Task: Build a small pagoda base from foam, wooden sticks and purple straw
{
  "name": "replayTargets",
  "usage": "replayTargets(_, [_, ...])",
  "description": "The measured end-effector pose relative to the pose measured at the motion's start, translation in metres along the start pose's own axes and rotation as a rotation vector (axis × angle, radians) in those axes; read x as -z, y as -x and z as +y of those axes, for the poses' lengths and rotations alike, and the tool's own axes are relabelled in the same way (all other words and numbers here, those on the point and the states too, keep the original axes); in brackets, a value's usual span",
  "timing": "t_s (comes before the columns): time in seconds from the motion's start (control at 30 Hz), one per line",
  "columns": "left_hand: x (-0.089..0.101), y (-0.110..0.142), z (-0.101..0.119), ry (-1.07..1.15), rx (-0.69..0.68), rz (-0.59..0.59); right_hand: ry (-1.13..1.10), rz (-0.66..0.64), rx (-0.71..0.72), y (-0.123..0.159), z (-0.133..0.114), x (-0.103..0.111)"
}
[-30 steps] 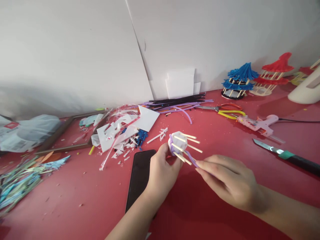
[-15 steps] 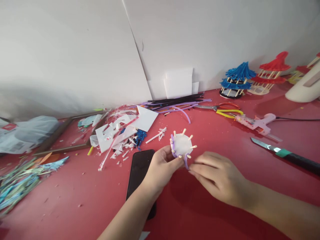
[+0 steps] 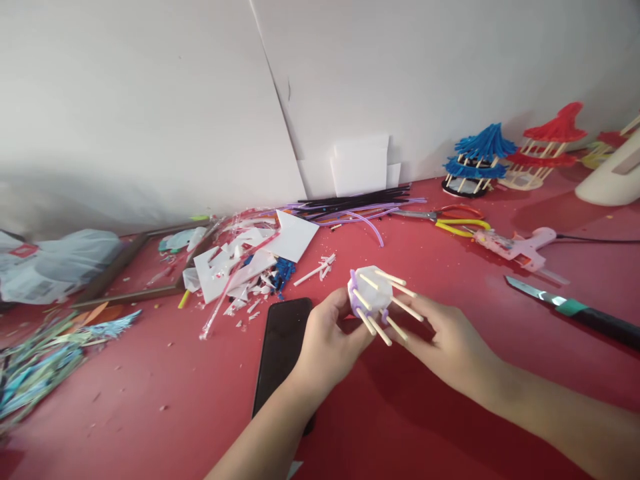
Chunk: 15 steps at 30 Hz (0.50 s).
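Note:
Both hands hold a small white foam disc (image 3: 373, 292) with several thin wooden sticks poking out of it toward the right and a purple strip around its rim. My left hand (image 3: 327, 340) pinches the disc's left edge with thumb and fingers. My right hand (image 3: 447, 340) reaches in from the right, its fingers closed on the disc among the sticks. The piece is held just above the red table (image 3: 150, 400).
A black phone (image 3: 283, 350) lies under my left wrist. White foam scraps (image 3: 240, 263) and purple and black strips (image 3: 360, 203) sit behind. Pliers (image 3: 457, 223), a glue gun (image 3: 520, 247) and a knife (image 3: 575, 310) lie right. Blue (image 3: 480, 160) and red (image 3: 550, 147) pavilion models stand at the back.
The disc has been turned: half a second ago its flat face looked up at me, now the sticks point right again. My right hand has moved in closer.

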State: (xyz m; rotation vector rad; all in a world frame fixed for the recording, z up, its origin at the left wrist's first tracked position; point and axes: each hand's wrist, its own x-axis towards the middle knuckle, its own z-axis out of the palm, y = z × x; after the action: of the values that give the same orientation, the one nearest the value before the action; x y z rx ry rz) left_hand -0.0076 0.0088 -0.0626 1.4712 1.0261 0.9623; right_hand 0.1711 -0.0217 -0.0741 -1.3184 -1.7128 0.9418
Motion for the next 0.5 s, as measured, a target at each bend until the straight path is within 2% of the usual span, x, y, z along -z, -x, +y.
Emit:
replayTargets(0.13, [-0.0011,0.0021,0.0028,-0.020,-0.031,0.010,-0.396,-0.086,-0.241,-0.0032,-0.0044,-0.0014])
replayTargets(0.27, [-0.0019,0.0026,0.0030,-0.057,-0.094,0.033,-0.624,-0.171,-0.388,-0.0064,-0.0048,-0.0016])
replayTargets(0.37, [-0.0021,0.0028,0.0021,-0.078,-0.157,0.059,-0.734,-0.192,-0.441,-0.0063,-0.0053,-0.0024])
replayTargets(0.5, [-0.0022,0.0039,0.0029,-0.091,-0.201,0.091,-0.795,-0.156,-0.436,-0.0059,-0.0040,-0.0043])
